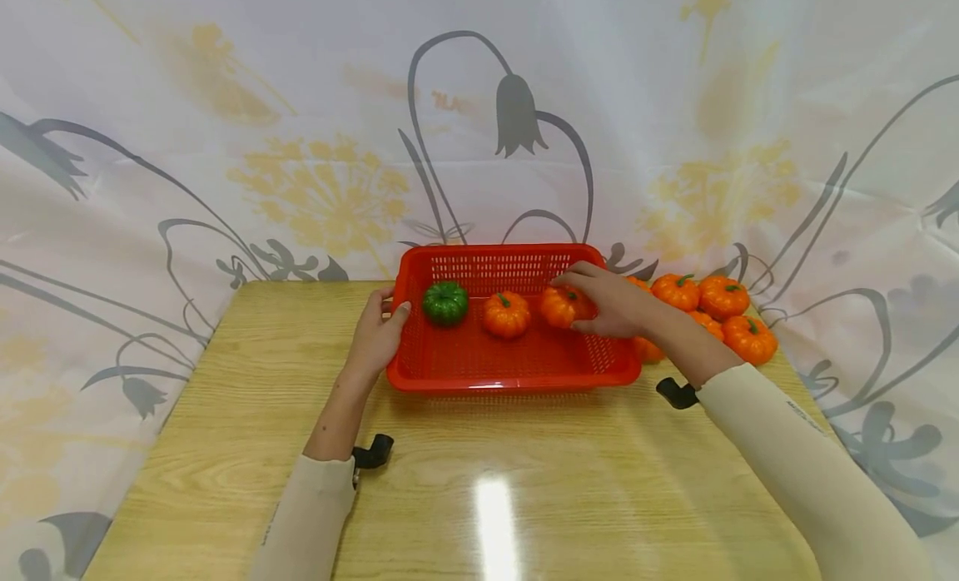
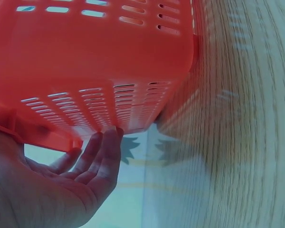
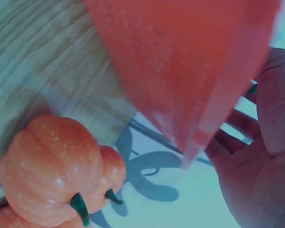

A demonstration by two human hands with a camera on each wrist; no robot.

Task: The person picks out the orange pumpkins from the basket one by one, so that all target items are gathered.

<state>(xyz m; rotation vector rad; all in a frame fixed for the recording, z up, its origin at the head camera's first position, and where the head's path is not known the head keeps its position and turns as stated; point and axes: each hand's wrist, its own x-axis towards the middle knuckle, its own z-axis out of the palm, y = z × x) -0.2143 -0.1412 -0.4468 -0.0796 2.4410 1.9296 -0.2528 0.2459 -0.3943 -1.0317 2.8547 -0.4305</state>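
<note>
A red basket (image 1: 517, 364) is set on the wooden desk (image 1: 225, 414), toward its far edge, and is steadied at its left wall by the left hand (image 1: 378, 335): the thumb is hooked over the rim and the fingers (image 2: 102, 152) are laid, fairly straight, against the slotted outer wall, so the rim is pinched between them. The right hand (image 1: 603, 298) is reached over the basket's right rim, and an orange pumpkin (image 1: 560, 305) is grasped under its curled fingers inside the basket, close to the right wall. Just to the left of that hand, a second orange pumpkin (image 1: 506, 315) and, beyond it, a green pumpkin (image 1: 445, 303) are seen on the basket floor, each apart from the next; open floor is left in the near half of the basket. Behind and to the right of the right wrist, a cluster of orange pumpkins (image 1: 719, 310) is crowded at the desk's far right corner, just beside the basket's outer wall and close to the desk edge. Toward the person from both hands, a broad bare stretch of desk is seen. A flowered cloth (image 1: 300, 148) is hung behind the far edge.
</note>
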